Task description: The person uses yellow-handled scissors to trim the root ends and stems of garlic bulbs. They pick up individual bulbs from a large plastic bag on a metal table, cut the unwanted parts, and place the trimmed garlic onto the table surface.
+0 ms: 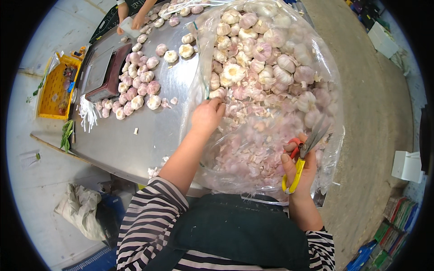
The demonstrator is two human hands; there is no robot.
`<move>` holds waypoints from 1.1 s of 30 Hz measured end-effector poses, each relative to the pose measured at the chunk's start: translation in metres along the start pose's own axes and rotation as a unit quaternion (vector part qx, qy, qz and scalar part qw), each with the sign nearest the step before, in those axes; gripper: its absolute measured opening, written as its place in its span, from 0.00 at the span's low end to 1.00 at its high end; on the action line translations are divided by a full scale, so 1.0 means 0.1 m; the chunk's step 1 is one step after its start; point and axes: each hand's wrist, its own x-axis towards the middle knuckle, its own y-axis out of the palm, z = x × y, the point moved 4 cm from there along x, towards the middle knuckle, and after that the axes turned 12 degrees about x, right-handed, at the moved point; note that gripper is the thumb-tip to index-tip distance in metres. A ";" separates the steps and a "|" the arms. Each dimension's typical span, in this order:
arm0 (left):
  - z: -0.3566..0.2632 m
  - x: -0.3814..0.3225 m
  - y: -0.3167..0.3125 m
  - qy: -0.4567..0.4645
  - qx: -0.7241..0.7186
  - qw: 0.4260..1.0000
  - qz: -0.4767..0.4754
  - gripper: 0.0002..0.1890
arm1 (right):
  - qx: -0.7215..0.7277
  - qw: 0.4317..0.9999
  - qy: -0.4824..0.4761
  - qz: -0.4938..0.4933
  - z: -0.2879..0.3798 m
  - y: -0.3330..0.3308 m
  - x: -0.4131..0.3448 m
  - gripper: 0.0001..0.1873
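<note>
A large clear plastic bag (200,74) lies spread open before me, full of garlic bulbs (262,51) and loose papery skins (244,155). My left hand (207,115) is at the bag's left edge, its fingertips against a garlic bulb (218,93); whether they grip it is hidden. My right hand (307,169) holds a pair of scissors (313,135) with one red handle and one yellow handle. The blades point up and away from me, nearly together, above the right side of the bag.
Loose garlic bulbs (137,81) lie on the metal table (162,132) beside a weighing scale (101,74). White strips (88,113) hang by the table edge near a yellow crate (52,89). At the far end, another person's hands (138,21) hold a whitish object (129,27).
</note>
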 end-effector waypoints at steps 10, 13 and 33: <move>-0.28 -0.29 -0.15 -0.018 -0.403 0.915 0.001 0.28 | -0.094 0.995 0.020 0.009 -0.08 -0.02 -0.03 0.32; -0.58 -0.36 -0.46 0.065 -0.588 0.801 0.093 0.28 | -0.365 0.926 -0.058 0.082 0.09 0.07 0.07 0.34; -0.69 -0.71 -0.81 0.124 -0.402 0.898 0.131 0.28 | -0.448 0.874 -0.102 0.158 0.08 0.12 0.11 0.28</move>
